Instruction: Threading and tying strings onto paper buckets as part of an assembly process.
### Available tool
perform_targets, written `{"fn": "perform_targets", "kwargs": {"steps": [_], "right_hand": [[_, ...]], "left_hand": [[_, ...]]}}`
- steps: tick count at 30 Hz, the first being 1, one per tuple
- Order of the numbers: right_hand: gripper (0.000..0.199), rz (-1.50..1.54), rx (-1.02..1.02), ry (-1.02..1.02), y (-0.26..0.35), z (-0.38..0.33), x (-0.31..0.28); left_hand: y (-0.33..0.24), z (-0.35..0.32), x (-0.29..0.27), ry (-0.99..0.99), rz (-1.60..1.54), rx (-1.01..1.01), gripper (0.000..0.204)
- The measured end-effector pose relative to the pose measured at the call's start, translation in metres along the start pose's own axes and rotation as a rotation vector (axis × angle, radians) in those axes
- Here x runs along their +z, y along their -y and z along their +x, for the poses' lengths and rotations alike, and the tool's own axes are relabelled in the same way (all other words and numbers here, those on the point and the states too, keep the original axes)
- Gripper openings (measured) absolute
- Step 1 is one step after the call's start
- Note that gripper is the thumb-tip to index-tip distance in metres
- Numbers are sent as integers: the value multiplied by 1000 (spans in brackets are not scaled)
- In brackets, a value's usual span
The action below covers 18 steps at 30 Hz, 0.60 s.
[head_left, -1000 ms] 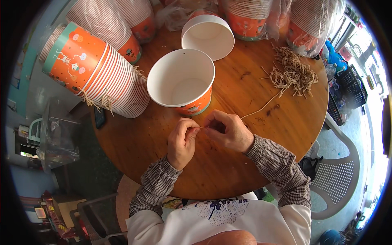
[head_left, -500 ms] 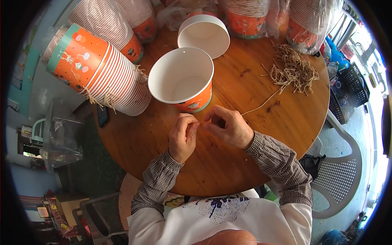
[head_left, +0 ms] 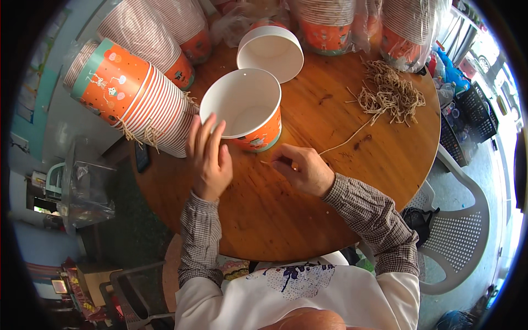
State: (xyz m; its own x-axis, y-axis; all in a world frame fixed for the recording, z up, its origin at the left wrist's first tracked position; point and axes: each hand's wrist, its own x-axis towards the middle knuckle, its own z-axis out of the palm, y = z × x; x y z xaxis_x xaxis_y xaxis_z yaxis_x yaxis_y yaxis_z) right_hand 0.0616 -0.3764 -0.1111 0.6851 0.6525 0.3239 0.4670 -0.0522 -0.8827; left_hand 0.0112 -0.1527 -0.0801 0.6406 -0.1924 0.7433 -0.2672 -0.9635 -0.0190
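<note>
An orange paper bucket [head_left: 250, 118] with a white inside stands upright on the round wooden table [head_left: 286, 214]. My left hand [head_left: 209, 157] is open, fingers stretched up toward the bucket's near left rim, touching or almost touching it. My right hand [head_left: 301, 168] rests on the table just right of the bucket, fingers pinched on the end of a thin tan paper cord [head_left: 345, 142] that runs up and right toward a loose pile of cords [head_left: 391, 94].
A second white-inside bucket [head_left: 270, 52] stands behind the first. Nested stacks of orange buckets [head_left: 132, 99] lie on their sides at the left, with more stacks [head_left: 325, 22] at the back. A white plastic chair [head_left: 459, 236] stands to the right.
My left hand has let go of the cord and moved up to the bucket's rim with fingers spread. My right hand stays pinched on the cord in the same place.
</note>
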Motion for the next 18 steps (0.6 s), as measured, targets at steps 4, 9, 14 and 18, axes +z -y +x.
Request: {"fn": "perform_targets", "kwargs": {"steps": [4,9,14,18], "right_hand": [[13,-256,-406,-96,-8,-1,16],[11,-417,-526,-107,11,-2,24],[12,-451,-554,-122,13,-3,21],[12,-499,-572,-119,13,-4,23]], "left_hand": [[26,-3,11,97,-61,25,19],[-13,9,13,12,-326,-47,12],[-30,13,13,-1,-441,-32,10],[-33,11,12,14,-417,-27,11]]}}
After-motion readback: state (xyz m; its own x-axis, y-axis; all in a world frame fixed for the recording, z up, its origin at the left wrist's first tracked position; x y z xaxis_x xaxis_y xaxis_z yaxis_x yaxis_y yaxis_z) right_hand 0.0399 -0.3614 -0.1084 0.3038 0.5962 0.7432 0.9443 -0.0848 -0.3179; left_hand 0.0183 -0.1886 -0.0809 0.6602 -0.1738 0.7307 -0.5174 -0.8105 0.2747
